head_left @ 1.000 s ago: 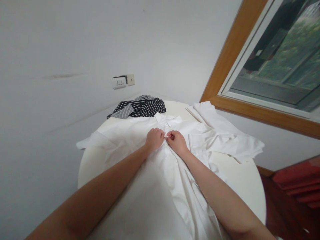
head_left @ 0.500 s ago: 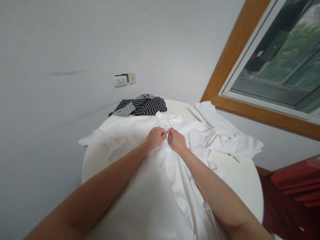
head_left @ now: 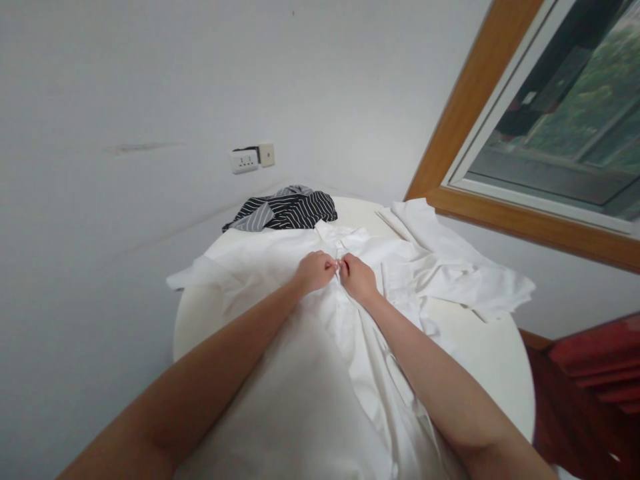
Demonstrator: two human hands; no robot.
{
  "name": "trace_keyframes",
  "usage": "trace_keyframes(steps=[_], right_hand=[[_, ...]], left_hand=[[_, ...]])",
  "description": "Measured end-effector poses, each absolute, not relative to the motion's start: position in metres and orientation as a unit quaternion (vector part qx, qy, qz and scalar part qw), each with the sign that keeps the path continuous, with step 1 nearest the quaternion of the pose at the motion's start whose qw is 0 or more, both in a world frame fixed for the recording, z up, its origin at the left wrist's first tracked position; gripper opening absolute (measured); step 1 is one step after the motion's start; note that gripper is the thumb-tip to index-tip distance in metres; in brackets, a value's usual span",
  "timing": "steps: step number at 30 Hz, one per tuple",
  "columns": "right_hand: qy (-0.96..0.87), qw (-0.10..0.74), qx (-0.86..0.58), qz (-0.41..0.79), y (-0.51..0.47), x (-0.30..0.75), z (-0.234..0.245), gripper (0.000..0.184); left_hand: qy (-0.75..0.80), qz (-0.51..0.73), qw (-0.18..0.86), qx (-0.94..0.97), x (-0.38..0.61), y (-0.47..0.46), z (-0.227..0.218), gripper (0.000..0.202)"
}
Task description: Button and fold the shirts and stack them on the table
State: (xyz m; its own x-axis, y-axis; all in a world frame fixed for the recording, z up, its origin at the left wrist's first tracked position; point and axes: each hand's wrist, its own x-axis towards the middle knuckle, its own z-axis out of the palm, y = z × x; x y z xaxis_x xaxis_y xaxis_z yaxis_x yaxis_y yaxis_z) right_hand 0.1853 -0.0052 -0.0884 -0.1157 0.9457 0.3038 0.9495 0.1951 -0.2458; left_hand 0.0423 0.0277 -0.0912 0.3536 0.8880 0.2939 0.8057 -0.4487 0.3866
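A white shirt (head_left: 265, 257) lies spread over a round white table, its collar toward the wall and its lower part hanging over the near edge. My left hand (head_left: 317, 270) pinches the left side of the front opening. Right beside it, my right hand (head_left: 358, 277) pinches the other side, a little below the collar. The fingertips of both hands nearly meet over the placket. Any button between them is hidden by the fingers. One sleeve of white cloth (head_left: 465, 273) lies rumpled across the right side of the table.
Behind the shirt, a black-and-white striped garment (head_left: 295, 210) with grey parts lies bunched on the round table (head_left: 500, 373). A wall socket (head_left: 245, 161) is above it. On the right are a wood-framed window (head_left: 525, 213) and red fabric (head_left: 600, 360) low down.
The whole view has shifted slightly, so everything sits a little farther right. Both hands keep their pinch on the shirt front at the same spot.
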Motion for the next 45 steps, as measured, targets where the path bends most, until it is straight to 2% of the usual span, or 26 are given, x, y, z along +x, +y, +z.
trace_keyframes(steps=[10,15,22,29,34,36,38,41,45], right_hand=[[-0.742,0.227,-0.631,0.011,-0.004,0.187,-0.089,0.024],[-0.745,0.222,-0.625,0.075,0.001,0.192,-0.086,0.032],[-0.737,0.247,-0.621,0.100,-0.003,0.192,-0.082,0.033],[-0.738,0.290,-0.598,0.118,-0.002,0.194,-0.088,0.031],[-0.708,0.344,-0.615,0.036,-0.004,0.200,-0.083,0.035],[-0.712,0.328,-0.621,-0.013,-0.007,0.203,-0.080,0.039],[-0.723,0.290,-0.626,-0.033,-0.009,0.204,-0.079,0.039],[-0.735,0.214,-0.644,-0.017,-0.009,0.204,-0.084,0.039],[-0.741,0.122,-0.660,0.030,-0.004,0.204,-0.093,0.046]], left_hand=[[0.569,0.194,0.082,0.795,0.046,0.017,-0.082,0.024],[0.557,0.219,0.052,0.799,0.046,0.017,-0.087,0.023],[0.542,0.238,0.086,0.801,0.042,0.027,-0.093,0.026],[0.545,0.224,0.036,0.807,0.042,0.021,-0.093,0.028],[0.562,0.223,0.036,0.796,0.043,0.019,-0.092,0.022],[0.565,0.244,0.044,0.787,0.043,0.019,-0.092,0.019],[0.560,0.271,0.050,0.781,0.042,0.019,-0.091,0.025],[0.520,0.291,0.046,0.802,0.040,0.020,-0.093,0.035],[0.452,0.254,0.042,0.854,0.039,0.020,-0.099,0.042]])
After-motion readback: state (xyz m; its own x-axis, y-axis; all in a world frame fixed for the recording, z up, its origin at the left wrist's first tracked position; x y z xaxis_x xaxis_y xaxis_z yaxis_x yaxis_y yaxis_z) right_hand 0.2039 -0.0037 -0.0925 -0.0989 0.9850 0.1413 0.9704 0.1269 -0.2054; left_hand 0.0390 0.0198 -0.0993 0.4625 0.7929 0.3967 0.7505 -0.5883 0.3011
